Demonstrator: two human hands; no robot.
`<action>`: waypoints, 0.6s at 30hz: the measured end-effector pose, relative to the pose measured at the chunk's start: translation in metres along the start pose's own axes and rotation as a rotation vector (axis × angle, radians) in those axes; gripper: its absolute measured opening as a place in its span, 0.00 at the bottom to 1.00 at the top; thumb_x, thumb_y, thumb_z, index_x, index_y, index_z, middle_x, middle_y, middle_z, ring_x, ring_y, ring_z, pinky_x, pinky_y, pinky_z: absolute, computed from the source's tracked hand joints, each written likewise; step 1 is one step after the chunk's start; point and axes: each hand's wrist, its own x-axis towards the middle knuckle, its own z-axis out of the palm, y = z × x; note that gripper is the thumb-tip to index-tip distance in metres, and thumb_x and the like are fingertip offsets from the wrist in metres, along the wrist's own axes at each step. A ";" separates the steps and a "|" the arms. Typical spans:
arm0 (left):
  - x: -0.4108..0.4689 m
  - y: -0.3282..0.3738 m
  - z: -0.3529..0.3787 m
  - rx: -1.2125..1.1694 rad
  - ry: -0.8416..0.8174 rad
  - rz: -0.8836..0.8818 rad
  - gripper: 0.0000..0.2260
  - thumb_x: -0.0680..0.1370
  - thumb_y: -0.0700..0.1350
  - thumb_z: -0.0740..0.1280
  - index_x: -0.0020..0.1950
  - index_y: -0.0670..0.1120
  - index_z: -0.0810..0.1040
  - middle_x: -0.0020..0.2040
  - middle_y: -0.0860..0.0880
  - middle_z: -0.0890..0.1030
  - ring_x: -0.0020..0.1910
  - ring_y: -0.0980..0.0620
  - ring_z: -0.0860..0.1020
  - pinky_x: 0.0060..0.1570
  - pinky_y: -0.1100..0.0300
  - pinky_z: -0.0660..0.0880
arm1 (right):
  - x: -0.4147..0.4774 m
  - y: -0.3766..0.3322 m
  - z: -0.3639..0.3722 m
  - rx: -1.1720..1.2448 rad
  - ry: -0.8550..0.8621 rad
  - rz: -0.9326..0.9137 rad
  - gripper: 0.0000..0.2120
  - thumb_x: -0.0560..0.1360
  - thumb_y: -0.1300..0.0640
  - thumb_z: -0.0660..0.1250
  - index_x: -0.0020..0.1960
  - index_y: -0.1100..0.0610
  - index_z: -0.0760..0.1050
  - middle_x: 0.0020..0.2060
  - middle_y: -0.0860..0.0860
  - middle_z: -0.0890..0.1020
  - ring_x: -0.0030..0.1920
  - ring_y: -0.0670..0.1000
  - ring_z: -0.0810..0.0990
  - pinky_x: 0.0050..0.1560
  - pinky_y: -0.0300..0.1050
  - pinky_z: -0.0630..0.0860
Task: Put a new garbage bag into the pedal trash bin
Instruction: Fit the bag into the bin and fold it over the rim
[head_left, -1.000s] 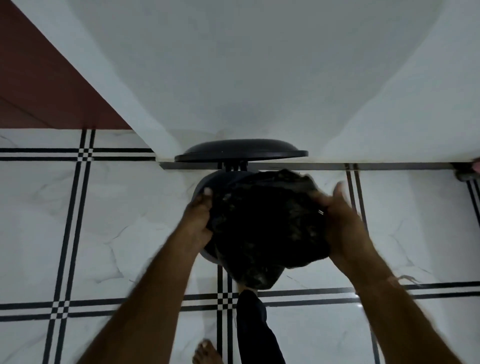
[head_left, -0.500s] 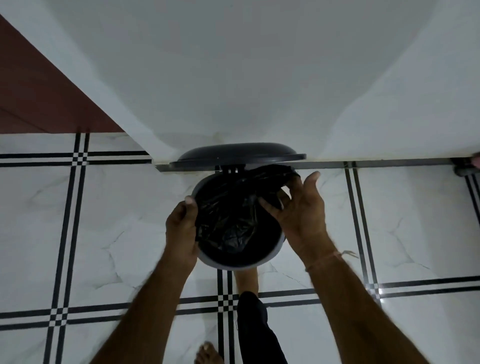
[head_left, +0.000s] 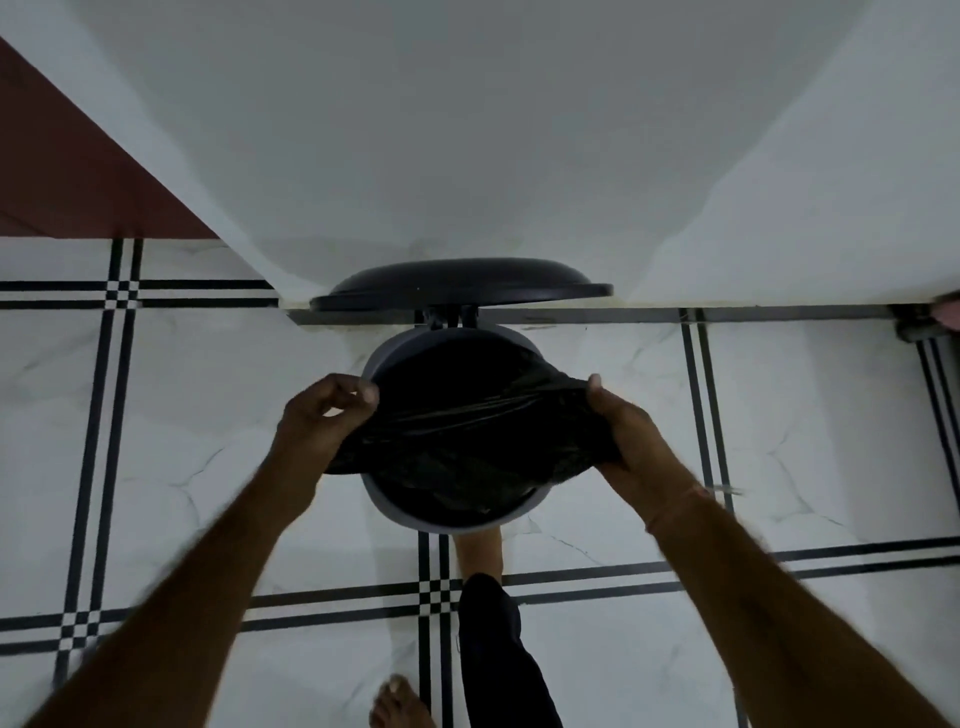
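A round grey pedal bin (head_left: 457, 522) stands on the tiled floor against the white wall, its dark lid (head_left: 460, 285) raised upright behind it. A black garbage bag (head_left: 467, 431) sits in the bin's mouth, its front edge stretched taut across the opening. My left hand (head_left: 324, 421) pinches the bag at the bin's left rim. My right hand (head_left: 621, 431) grips the bag's edge and pulls it out past the right rim. A foot (head_left: 478, 551) rests at the bin's base, where the pedal is hidden.
White marble floor tiles (head_left: 208, 441) with black stripe borders surround the bin. A white wall (head_left: 467, 130) rises directly behind it, with a reddish-brown panel (head_left: 67, 171) at far left. My other bare foot (head_left: 400, 701) stands at the bottom edge.
Both hands moved outward and toward me, stretching the bag's mouth wide across the bin. Earlier the bag was bunched above the bin, then loosely pushed inside.
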 end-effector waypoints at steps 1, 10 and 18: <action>-0.001 -0.001 -0.004 0.105 -0.099 0.004 0.01 0.78 0.42 0.73 0.47 0.45 0.84 0.42 0.51 0.84 0.42 0.54 0.83 0.42 0.61 0.80 | 0.005 0.000 -0.004 -0.051 -0.011 -0.032 0.20 0.84 0.54 0.61 0.68 0.68 0.76 0.64 0.68 0.80 0.66 0.66 0.79 0.63 0.53 0.81; 0.017 -0.031 -0.030 -0.300 0.111 -0.212 0.32 0.75 0.62 0.66 0.66 0.36 0.79 0.61 0.37 0.83 0.59 0.40 0.83 0.56 0.50 0.80 | 0.016 0.010 -0.016 -0.866 -0.096 -0.228 0.33 0.69 0.42 0.75 0.72 0.50 0.77 0.65 0.50 0.83 0.67 0.51 0.80 0.69 0.56 0.77; 0.025 -0.039 -0.007 -0.514 0.156 -0.325 0.26 0.80 0.62 0.61 0.64 0.42 0.81 0.58 0.44 0.86 0.57 0.48 0.85 0.51 0.55 0.83 | -0.006 0.037 -0.022 -1.218 0.041 -0.695 0.34 0.76 0.60 0.72 0.78 0.54 0.63 0.70 0.50 0.71 0.58 0.45 0.76 0.53 0.39 0.82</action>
